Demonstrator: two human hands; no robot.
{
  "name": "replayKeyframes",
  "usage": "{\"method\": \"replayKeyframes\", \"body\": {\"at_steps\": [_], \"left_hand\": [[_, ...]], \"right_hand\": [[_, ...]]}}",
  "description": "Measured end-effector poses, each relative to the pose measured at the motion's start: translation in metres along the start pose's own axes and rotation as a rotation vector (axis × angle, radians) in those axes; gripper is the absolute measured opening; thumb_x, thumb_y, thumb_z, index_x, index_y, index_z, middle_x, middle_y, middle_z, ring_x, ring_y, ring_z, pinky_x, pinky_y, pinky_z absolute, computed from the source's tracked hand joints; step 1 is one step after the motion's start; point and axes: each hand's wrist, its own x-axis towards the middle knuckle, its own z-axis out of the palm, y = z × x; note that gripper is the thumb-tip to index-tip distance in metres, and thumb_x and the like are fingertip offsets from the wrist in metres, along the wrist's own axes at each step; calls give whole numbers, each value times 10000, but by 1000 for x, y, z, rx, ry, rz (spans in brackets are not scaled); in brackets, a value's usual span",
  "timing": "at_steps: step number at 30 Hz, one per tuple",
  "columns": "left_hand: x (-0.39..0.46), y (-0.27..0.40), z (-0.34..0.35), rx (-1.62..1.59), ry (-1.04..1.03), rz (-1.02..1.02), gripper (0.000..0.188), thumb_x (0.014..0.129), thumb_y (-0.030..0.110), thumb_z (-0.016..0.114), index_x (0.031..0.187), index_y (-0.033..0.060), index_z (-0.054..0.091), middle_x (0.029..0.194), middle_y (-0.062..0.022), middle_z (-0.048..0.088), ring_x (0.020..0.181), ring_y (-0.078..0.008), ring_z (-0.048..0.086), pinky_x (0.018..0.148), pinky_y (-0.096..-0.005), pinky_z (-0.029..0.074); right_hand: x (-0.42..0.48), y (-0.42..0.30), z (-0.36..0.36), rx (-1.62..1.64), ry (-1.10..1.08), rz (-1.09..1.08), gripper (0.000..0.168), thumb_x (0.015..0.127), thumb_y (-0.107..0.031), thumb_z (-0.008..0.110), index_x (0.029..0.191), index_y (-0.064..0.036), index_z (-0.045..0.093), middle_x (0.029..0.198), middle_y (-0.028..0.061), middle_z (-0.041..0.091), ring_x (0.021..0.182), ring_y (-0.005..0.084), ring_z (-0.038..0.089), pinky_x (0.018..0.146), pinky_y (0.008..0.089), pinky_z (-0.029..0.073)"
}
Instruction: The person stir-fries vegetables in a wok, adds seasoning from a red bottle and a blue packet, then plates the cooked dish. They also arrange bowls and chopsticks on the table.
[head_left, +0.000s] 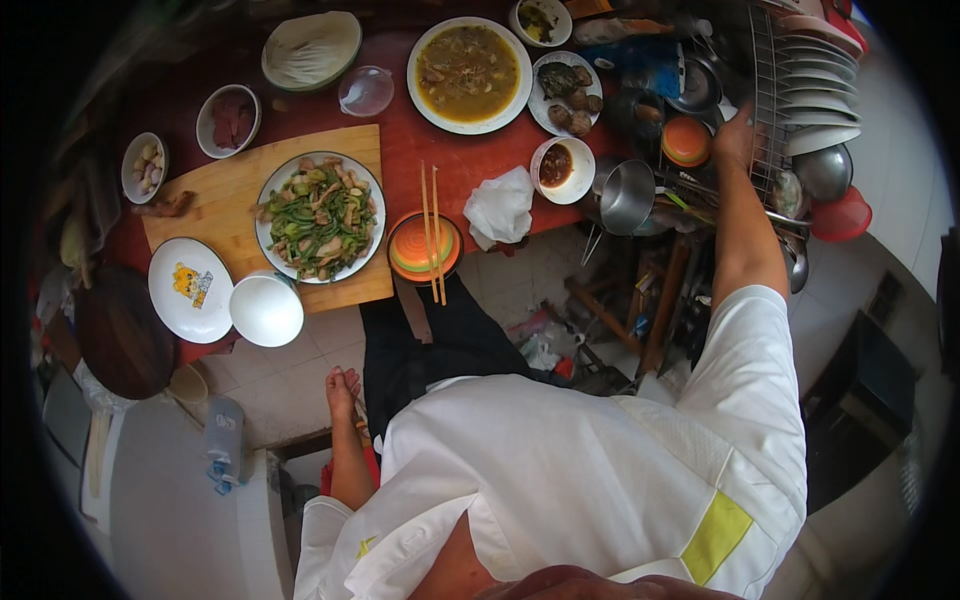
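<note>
My right hand (735, 141) reaches to the wire dish rack (763, 97) at the right, beside an orange bowl (685, 141); its fingers are partly hidden, so its grip cannot be told. My left hand (343, 386) hangs low by my side, fingers loosely curled, with nothing visible in it. Before me, wooden chopsticks (435, 247) lie across another orange bowl (412, 244) at the table's edge. A plate of green vegetables and meat (319, 217) stands on the wooden cutting board (217, 176). Near the board's lower left are an empty plate with a cartoon print (217, 311) and a white bowl (266, 309).
The red table (405, 146) also bears a plate of soup (469, 75), a bowl of dark sauce (556, 166), a crumpled white bag (501, 206) and a steel pot (627, 196). White plates (817, 97) stand in a row at the right. Bagged items (551, 349) lie under the table.
</note>
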Motion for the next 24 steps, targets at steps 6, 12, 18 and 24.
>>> {"method": "replayKeyframes", "body": {"at_steps": [6,12,18,24], "left_hand": [[-8,8,10,26,-4,7,344,1021,404,547,1269,167,515,1155,-74,673,1004,-183,642,863,-344,501],[-7,43,10,14,-81,98,321,1025,374,542,1267,164,518,1156,-72,671,992,-175,642,853,-331,503],[-18,71,3,28,-107,155,304,1023,364,552,1247,159,527,1145,-70,671,961,-167,648,797,-311,516],[-37,82,0,86,-95,187,400,1028,386,538,1333,130,495,1163,-96,665,986,-187,649,815,-322,522]], "right_hand": [[-17,-5,-27,-67,-9,-192,676,919,-202,592,1530,-240,305,1333,241,473,1192,453,514,921,569,460],[-60,-1,-43,-25,185,-489,621,887,-160,585,1483,-208,417,1168,174,541,1062,382,573,849,482,527],[-103,10,-115,357,164,-381,502,890,-119,573,1379,-52,485,1221,223,580,1082,434,578,898,480,511],[-132,25,-164,1275,-446,78,501,855,-107,484,1325,64,520,1183,236,652,1077,339,645,921,399,497]]}}
